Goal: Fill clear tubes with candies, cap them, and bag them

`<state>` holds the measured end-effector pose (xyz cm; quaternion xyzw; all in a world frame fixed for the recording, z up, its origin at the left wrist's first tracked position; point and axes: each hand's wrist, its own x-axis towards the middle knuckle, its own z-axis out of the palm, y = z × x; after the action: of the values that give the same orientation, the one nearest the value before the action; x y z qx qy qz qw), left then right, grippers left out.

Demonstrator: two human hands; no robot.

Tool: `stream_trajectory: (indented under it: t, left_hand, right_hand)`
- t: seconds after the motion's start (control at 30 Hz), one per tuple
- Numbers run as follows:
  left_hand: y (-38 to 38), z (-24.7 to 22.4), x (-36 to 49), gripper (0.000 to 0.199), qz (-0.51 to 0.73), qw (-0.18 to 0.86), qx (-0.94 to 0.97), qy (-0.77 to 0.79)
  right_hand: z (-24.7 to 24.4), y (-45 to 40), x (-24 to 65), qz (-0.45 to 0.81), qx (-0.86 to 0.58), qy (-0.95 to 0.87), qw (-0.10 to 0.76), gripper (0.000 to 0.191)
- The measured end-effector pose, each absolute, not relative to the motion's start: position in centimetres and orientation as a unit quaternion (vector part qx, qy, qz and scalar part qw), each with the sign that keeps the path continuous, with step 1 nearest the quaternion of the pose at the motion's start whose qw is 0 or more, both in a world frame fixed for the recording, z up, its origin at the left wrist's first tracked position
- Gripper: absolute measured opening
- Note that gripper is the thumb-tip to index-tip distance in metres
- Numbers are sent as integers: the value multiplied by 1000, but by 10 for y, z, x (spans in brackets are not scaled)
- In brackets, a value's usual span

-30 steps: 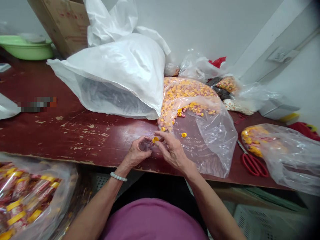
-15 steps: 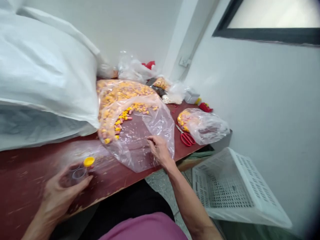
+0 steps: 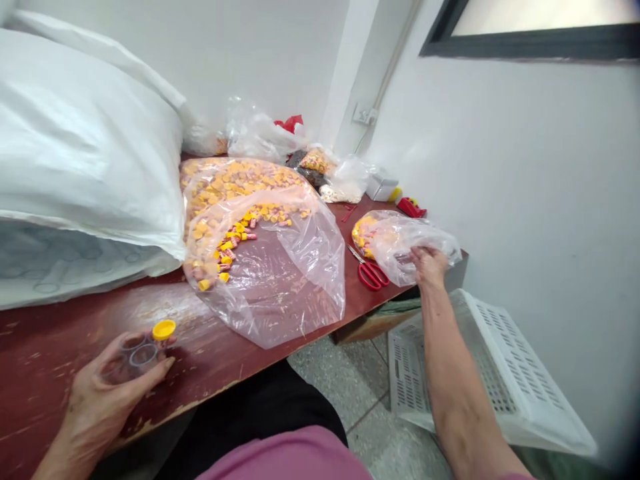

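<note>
My left hand (image 3: 107,387) is wrapped round several clear plastic tubes (image 3: 143,355), their round open mouths facing up. Beside them, at the fingertips, is a tube with a yellow cap (image 3: 163,329); most of its body is hidden. My right hand (image 3: 429,263) is at the open end of a small clear plastic bag (image 3: 395,240), its fingers stretched toward the bag and touching the film. Yellow-and-pink capped pieces lie in that bag's far-left end. A large clear bag (image 3: 305,280) between my hands holds many small yellow-capped pink pieces (image 3: 227,247).
Red-handled scissors (image 3: 371,275) lie beside the small bag. A big white sack (image 3: 90,133) stands at left on the red-brown table (image 3: 40,360). Several bags and a red tape dispenser (image 3: 411,207) line the back. A white slatted crate (image 3: 520,360) stands below, right.
My right hand has moved right, from over the large bag to the small bag. My left hand keeps hold of the tubes, and the view has shifted slightly.
</note>
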<state>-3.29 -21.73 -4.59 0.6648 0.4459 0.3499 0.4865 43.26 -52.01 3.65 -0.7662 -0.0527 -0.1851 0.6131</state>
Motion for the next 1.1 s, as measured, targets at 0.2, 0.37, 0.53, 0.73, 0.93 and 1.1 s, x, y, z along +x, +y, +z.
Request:
stream_trajectory:
  t: [0.2,0.37,0.53,0.73,0.93,1.1]
  left_hand:
    - [-233,-33,-23,49,322,612,603,398]
    - [-253,-31,-15,46,308,673,580,340]
    - [-271,-26,-16,39,308,720,532,321]
    - [-274,-15,-19,35,303,786,457,286]
    - [-263,-9,-23,29,275,817,423,281]
    - [-257,-14,-28,27,306,771,455,325]
  right_hand:
    - [-3,-462,298,-271,-702,-165,637,32]
    - [3,-390,145,-46,-643,-636,425,61]
    - [1,-352,105,76,-560,-729,387,76]
    - [12,-355,106,215,-504,-694,467,69]
    - [11,-319,151,239,-571,-561,550,40]
    - [-25,-253,200,62,-731,-544,407,16]
